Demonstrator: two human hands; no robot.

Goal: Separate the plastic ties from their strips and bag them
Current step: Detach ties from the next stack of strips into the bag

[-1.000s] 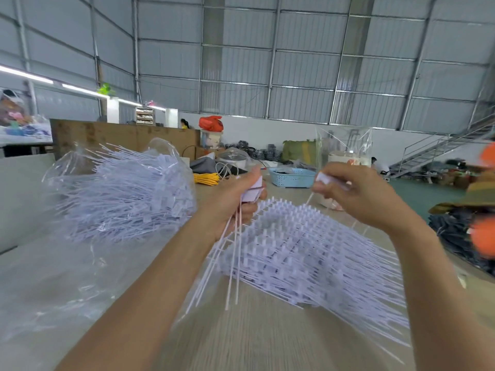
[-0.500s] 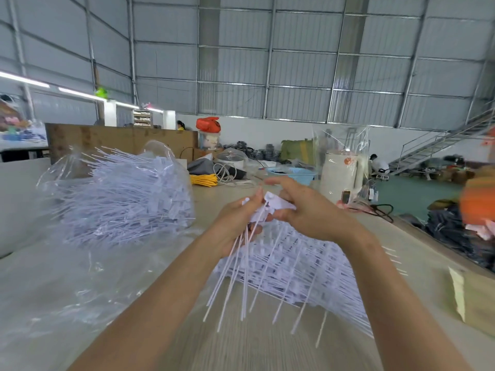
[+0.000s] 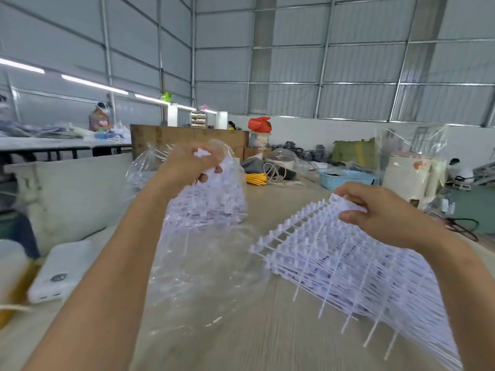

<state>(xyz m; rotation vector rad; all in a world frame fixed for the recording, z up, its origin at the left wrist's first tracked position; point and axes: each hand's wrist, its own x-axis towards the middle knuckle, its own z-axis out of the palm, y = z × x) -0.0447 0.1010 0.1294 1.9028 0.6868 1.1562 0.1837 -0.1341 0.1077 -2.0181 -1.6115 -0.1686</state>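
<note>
Left hand (image 3: 191,167) has carried loose ties (image 3: 211,167) from the strips (image 3: 345,253) to the bag (image 3: 203,236) mouth, fingers gripping them. Right hand (image 3: 380,210) pinches the strips' top edge; motion blur obscures finger detail

Left hand (image 3: 191,167): raised at centre, forearm bare and reaching up from the lower left, back of hand toward the camera, fingers curled around a small bunch of white plastic ties (image 3: 207,163).

Right hand (image 3: 380,210): lower and to the right, forearm bare and entering from the lower right, thumb and fingers pinching the top of a white tie strip (image 3: 345,203).
</note>
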